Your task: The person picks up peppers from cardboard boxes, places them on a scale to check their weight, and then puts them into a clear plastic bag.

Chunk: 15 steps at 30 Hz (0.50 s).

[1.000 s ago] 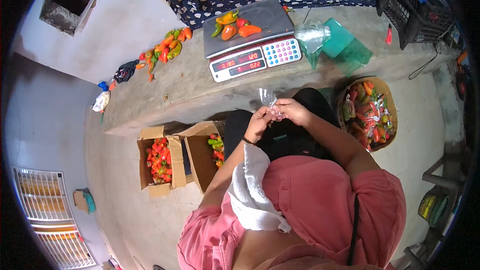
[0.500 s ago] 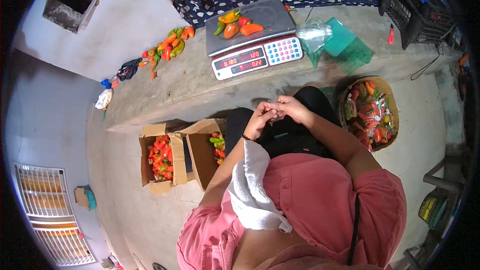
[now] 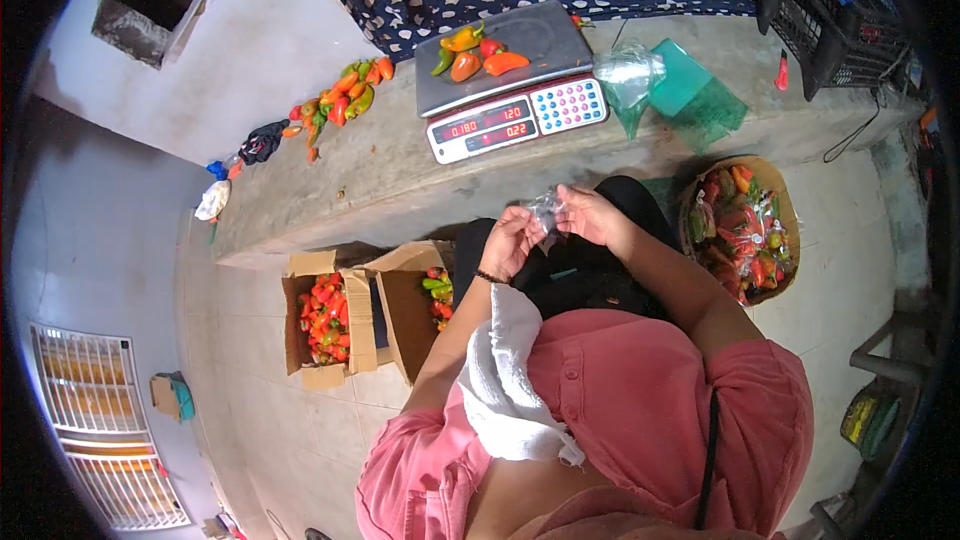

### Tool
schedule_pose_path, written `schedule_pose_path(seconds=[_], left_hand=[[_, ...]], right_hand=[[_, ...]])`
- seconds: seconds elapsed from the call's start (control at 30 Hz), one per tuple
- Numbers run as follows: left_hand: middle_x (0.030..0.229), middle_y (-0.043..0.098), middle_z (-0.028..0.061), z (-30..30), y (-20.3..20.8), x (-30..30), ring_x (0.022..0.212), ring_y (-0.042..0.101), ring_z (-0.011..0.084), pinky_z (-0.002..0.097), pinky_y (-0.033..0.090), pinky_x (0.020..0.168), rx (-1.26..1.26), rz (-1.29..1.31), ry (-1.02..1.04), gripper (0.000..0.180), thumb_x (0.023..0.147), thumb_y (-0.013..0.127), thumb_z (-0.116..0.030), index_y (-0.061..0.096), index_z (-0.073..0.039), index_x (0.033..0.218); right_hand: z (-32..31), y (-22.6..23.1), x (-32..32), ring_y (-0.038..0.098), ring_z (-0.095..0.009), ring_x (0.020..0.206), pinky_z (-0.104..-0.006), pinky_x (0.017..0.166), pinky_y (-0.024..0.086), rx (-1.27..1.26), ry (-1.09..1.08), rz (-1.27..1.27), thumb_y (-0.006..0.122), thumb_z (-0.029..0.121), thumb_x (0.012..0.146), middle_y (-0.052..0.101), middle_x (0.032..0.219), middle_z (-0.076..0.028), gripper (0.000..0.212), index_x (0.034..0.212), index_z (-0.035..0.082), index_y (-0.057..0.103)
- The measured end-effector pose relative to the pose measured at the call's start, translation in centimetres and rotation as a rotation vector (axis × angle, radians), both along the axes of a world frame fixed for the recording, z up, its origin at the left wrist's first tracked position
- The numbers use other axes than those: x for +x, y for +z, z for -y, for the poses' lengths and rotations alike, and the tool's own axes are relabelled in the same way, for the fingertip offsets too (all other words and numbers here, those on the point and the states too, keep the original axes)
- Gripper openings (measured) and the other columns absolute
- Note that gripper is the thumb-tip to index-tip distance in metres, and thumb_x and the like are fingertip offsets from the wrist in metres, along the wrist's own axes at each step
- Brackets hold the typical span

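A small clear plastic bag (image 3: 546,212) is stretched between my two hands above my lap. My left hand (image 3: 511,243) pinches one side of it, and my right hand (image 3: 590,215) grips the other. The bag looks crumpled, with nothing seen inside. Beyond my hands, a digital scale (image 3: 505,65) stands on the concrete ledge, its display lit. Several peppers (image 3: 465,65), orange, red, yellow and green, lie on its dark plate. Right of the scale are clear plastic bags (image 3: 628,75) and a green mesh bag (image 3: 708,110).
More peppers (image 3: 340,95) are piled on the ledge (image 3: 400,170) at left, near a dark cloth (image 3: 262,142). Boxes of peppers (image 3: 325,320) stand on the floor at left. A box of bagged peppers (image 3: 740,225) stands at right. Black crates (image 3: 830,25) sit at the far right.
My hands have moved slightly apart, and the clear plastic bag between them now shows spread out. The peppers on the scale have stayed in place.
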State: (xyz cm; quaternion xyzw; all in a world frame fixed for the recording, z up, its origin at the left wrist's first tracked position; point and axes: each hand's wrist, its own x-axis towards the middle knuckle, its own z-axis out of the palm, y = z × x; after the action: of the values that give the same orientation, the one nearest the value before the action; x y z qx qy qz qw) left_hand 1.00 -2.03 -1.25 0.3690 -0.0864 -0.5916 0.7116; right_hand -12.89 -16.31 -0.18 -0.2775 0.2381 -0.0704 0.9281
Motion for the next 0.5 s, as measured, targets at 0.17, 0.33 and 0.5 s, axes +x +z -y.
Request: schedule_pose_path(seconds=[0.17,0.33,0.5], left_hand=[[0.085,0.062,0.0092,0.1,0.1,0.8,0.082,0.062,0.0242,0.0414,0.051,0.079,0.035,-0.288,0.144,0.005,0.086,0.053,-0.01,0.054,-0.007,0.084],[0.086,0.062,0.01,-0.4,-1.2,2.1,0.084,0.06,0.0241,0.0417,0.05,0.081,-0.071,-0.47,0.149,0.007,0.087,0.05,-0.009,0.054,-0.004,0.084],[0.08,0.057,0.0092,-1.1,-2.4,2.7,0.081,0.056,0.0229,0.0419,0.047,0.081,-0.255,-0.475,0.096,0.011,0.088,0.05,-0.013,0.049,-0.005,0.081]], right_hand=[[0.9,0.2,-0.2,0.055,-0.017,0.07,-0.0345,0.07,0.046,0.289,-0.25,0.04,0.059,0.042,0.084,0.055,0.072,0.001,0.029,0.073,0.016,0.051],[0.6,1.1,0.0,0.051,-0.015,0.063,-0.0351,0.068,0.045,0.355,-0.259,0.107,0.057,0.042,0.085,0.052,0.067,0.002,0.03,0.074,0.015,0.051],[-0.1,1.6,0.1,0.044,-0.008,0.05,-0.0267,0.052,0.042,-0.143,0.074,0.073,0.056,0.033,0.088,0.049,0.064,0.004,0.023,0.081,0.012,0.054]])
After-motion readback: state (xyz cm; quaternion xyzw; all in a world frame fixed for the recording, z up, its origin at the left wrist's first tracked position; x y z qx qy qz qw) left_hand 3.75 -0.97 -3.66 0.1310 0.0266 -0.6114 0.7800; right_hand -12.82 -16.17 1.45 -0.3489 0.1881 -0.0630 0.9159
